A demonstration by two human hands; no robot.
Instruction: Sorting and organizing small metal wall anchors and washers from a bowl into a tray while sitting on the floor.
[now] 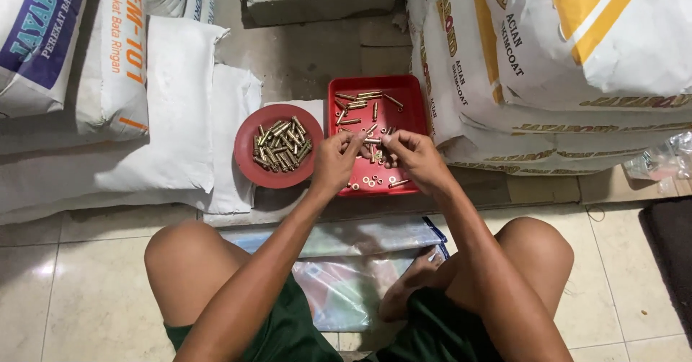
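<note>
Stacked white sacks [108, 81] fill the left side of the floor. Just right of them sits a round red plate [249, 162] heaped with brass bolts [282, 144], their long axes pointing every way. The left hand [333, 162] hovers over the near left part of the square red tray [407, 92], its fingertips pinched shut on one end of a small brass bolt [373, 141]. That bolt lies level, its long axis running left to right between the two hands, above the middle of the tray. The right hand [414, 157] closes thumb and forefinger on the bolt's other end. More brass pieces [367, 97] lie scattered toward the tray's far edge, mostly lengthwise across it, and small washers [369, 182] rest near its near edge. Printed sacks [562, 66] tower at the right. Clear plastic bags [346, 261] lie on the tiled floor [72, 275] between the person's knees.
</note>
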